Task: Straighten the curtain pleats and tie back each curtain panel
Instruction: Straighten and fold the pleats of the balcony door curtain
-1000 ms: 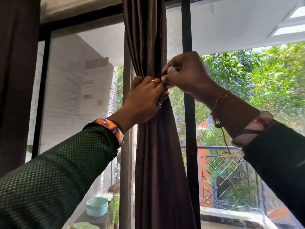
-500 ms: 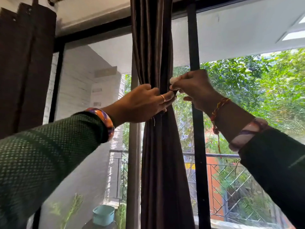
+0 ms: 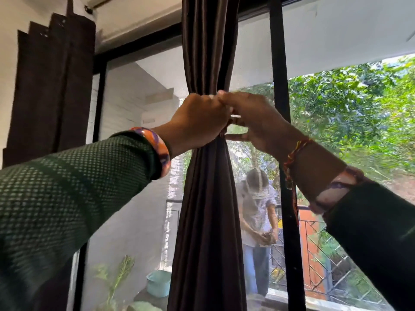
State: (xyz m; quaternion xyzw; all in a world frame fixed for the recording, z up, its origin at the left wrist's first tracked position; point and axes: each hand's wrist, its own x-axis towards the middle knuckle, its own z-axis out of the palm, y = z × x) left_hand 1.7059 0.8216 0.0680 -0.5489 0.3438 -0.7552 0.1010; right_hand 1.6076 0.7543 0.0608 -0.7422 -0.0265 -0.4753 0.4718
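Brown satin curtain (image 3: 210, 198), bunched narrow, gripped by both hands.

Curtain (image 3: 208, 198) waist hidden behind left hand (image 3: 197, 122); top and hem cut off by frame edges

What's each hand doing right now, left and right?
Left hand: closed around the gathered curtain at its waist.
Right hand: fingers curled at the same spot; whether it holds anything cannot be told.
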